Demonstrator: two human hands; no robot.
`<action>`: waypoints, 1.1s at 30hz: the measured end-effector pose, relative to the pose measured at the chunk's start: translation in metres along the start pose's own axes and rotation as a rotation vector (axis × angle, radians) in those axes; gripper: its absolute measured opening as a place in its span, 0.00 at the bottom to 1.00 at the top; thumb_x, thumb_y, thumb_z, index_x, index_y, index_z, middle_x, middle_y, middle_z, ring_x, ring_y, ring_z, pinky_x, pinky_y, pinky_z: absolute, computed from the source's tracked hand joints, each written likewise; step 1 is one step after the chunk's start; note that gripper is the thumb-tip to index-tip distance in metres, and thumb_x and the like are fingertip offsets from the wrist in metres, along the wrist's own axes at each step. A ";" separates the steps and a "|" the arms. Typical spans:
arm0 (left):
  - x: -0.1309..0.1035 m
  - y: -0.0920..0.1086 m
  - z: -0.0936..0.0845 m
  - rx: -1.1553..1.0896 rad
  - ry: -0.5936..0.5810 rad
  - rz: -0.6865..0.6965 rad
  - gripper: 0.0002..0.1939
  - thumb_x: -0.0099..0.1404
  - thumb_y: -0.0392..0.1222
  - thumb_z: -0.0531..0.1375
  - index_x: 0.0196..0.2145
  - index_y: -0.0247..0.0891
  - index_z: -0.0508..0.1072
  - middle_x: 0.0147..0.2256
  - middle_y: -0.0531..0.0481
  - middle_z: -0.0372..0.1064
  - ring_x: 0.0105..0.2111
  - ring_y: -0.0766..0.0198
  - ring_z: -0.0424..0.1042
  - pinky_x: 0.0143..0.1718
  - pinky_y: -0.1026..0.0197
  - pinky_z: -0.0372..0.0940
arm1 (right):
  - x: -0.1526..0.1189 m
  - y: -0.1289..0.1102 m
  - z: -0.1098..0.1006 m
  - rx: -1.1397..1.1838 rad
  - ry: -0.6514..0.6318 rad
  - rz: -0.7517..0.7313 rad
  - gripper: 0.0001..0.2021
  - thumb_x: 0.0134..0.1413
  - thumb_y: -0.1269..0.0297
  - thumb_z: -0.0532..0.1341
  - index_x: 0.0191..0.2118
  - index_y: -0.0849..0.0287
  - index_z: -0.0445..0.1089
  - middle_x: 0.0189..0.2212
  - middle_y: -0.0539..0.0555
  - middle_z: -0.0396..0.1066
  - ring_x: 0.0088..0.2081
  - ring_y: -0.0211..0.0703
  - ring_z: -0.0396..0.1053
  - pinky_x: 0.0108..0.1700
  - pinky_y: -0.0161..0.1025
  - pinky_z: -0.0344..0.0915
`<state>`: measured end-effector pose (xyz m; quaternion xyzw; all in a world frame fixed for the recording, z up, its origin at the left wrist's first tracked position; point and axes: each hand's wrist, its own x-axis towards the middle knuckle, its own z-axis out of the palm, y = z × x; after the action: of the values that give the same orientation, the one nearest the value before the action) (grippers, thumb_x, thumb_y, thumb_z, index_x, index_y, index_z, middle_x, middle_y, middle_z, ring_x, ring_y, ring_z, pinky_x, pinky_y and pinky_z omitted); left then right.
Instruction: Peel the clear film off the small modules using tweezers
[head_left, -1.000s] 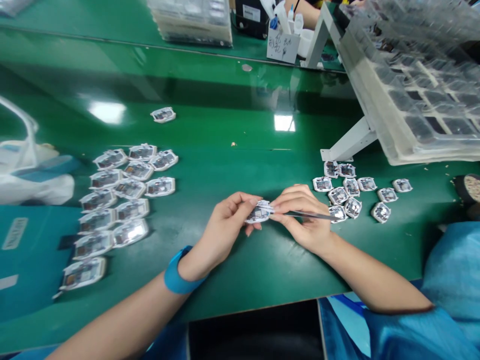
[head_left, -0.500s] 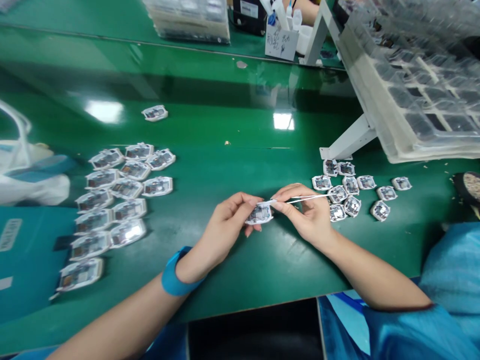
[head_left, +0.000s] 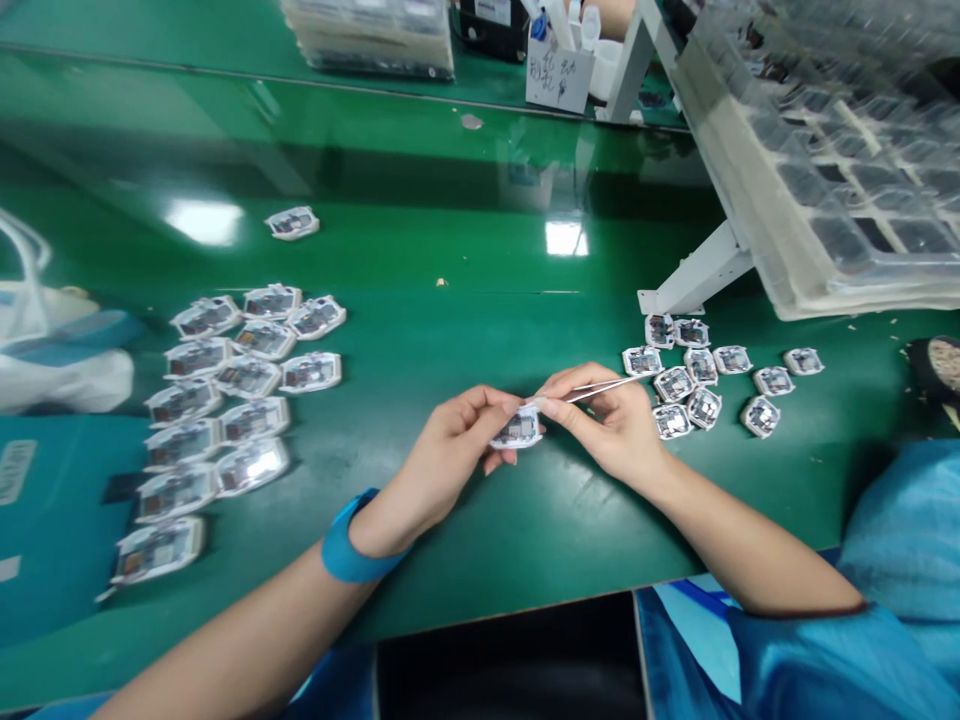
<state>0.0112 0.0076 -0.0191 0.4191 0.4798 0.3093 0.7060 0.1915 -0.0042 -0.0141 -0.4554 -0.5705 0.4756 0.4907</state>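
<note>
My left hand (head_left: 450, 448) pinches a small white, plastic-looking octagonal casing (head_left: 516, 430) between its fingers, over the glossy green worktop (head_left: 457, 560). My right hand (head_left: 619, 425) has its fingers closed on slim, silvery metal tweezers (head_left: 600, 388) at the casing's upper right corner; I cannot tell where the 2 tips press. If they slip, they could scratch the exposed electronics; too loose a left pinch could let the casing twist away.

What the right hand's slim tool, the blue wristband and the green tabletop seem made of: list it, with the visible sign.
Slim tool: probably polished metal, as its thin prongs gleam silvery.
Blue wristband: dull, smoothly curving; soft plastic or fabric, I cannot tell which.
Green tabletop: smooth and glossy, since it mirrors light; perhaps plastic sheeting or paint.
</note>
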 end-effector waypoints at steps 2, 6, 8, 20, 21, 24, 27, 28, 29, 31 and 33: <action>0.000 0.001 0.000 -0.009 0.001 -0.006 0.14 0.63 0.50 0.64 0.33 0.35 0.72 0.20 0.53 0.68 0.18 0.70 0.59 0.18 0.67 0.54 | 0.001 0.001 0.001 0.090 -0.002 0.061 0.07 0.54 0.59 0.69 0.34 0.56 0.73 0.30 0.50 0.77 0.31 0.40 0.76 0.35 0.39 0.75; 0.000 0.001 0.000 -0.007 0.000 -0.005 0.13 0.64 0.49 0.63 0.34 0.35 0.72 0.19 0.53 0.68 0.18 0.70 0.59 0.18 0.68 0.54 | 0.002 0.006 0.001 0.139 0.049 0.080 0.09 0.52 0.58 0.70 0.33 0.56 0.73 0.31 0.50 0.78 0.32 0.39 0.77 0.36 0.38 0.75; -0.001 0.001 0.001 -0.005 0.005 -0.009 0.12 0.64 0.48 0.63 0.34 0.35 0.71 0.19 0.53 0.68 0.17 0.71 0.59 0.18 0.68 0.54 | 0.001 0.008 0.002 0.113 0.061 0.067 0.08 0.52 0.59 0.70 0.33 0.56 0.73 0.32 0.50 0.78 0.33 0.39 0.77 0.36 0.37 0.75; -0.001 0.004 0.002 -0.058 0.020 0.014 0.14 0.61 0.46 0.65 0.37 0.32 0.74 0.26 0.53 0.68 0.22 0.71 0.64 0.20 0.69 0.57 | -0.002 0.006 0.000 -0.173 0.047 -0.161 0.02 0.57 0.66 0.66 0.34 0.56 0.74 0.34 0.53 0.79 0.39 0.43 0.78 0.45 0.44 0.75; -0.001 0.005 0.002 -0.056 0.013 0.021 0.14 0.61 0.46 0.65 0.38 0.32 0.74 0.26 0.53 0.68 0.23 0.71 0.64 0.20 0.69 0.57 | -0.001 0.006 0.001 -0.147 0.063 -0.141 0.02 0.57 0.65 0.66 0.34 0.56 0.74 0.33 0.53 0.78 0.38 0.42 0.77 0.43 0.42 0.75; 0.000 0.004 0.001 -0.052 0.005 0.040 0.14 0.61 0.45 0.65 0.38 0.32 0.75 0.27 0.51 0.70 0.23 0.70 0.64 0.21 0.68 0.58 | 0.000 0.009 0.003 -0.032 0.092 -0.071 0.03 0.56 0.64 0.67 0.34 0.57 0.73 0.32 0.51 0.77 0.34 0.39 0.77 0.38 0.38 0.75; 0.000 0.002 0.000 -0.061 0.016 0.040 0.12 0.60 0.44 0.65 0.37 0.32 0.75 0.26 0.52 0.70 0.23 0.70 0.64 0.21 0.68 0.57 | 0.000 0.010 0.004 -0.007 0.087 -0.077 0.03 0.56 0.65 0.67 0.34 0.57 0.74 0.33 0.52 0.78 0.34 0.39 0.77 0.38 0.38 0.75; 0.000 0.002 0.000 -0.068 0.021 0.036 0.11 0.60 0.44 0.65 0.36 0.32 0.75 0.25 0.52 0.69 0.23 0.70 0.64 0.22 0.68 0.57 | -0.001 0.010 0.004 -0.024 0.084 -0.098 0.02 0.56 0.66 0.67 0.34 0.57 0.74 0.33 0.52 0.78 0.35 0.40 0.77 0.40 0.39 0.75; 0.001 0.002 0.000 -0.076 0.026 0.033 0.11 0.60 0.44 0.65 0.36 0.33 0.75 0.25 0.52 0.69 0.23 0.70 0.64 0.22 0.68 0.57 | -0.001 0.010 0.004 -0.045 0.078 -0.124 0.02 0.56 0.66 0.67 0.35 0.57 0.75 0.34 0.53 0.78 0.37 0.41 0.77 0.41 0.40 0.75; 0.001 0.002 0.001 -0.090 0.033 0.025 0.10 0.60 0.44 0.65 0.35 0.33 0.74 0.24 0.53 0.69 0.22 0.70 0.63 0.22 0.68 0.56 | -0.002 0.010 0.004 -0.088 0.070 -0.182 0.01 0.57 0.67 0.67 0.35 0.56 0.75 0.34 0.53 0.79 0.39 0.42 0.78 0.44 0.42 0.75; 0.001 0.002 0.001 -0.096 0.031 0.022 0.11 0.59 0.44 0.65 0.35 0.33 0.75 0.24 0.53 0.69 0.22 0.70 0.63 0.22 0.68 0.56 | -0.002 0.010 0.004 -0.126 0.069 -0.238 0.01 0.57 0.68 0.67 0.35 0.56 0.75 0.34 0.53 0.80 0.39 0.42 0.78 0.46 0.43 0.75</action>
<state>0.0128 0.0092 -0.0173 0.3852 0.4708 0.3463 0.7142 0.1885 -0.0055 -0.0242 -0.4304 -0.6323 0.3613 0.5334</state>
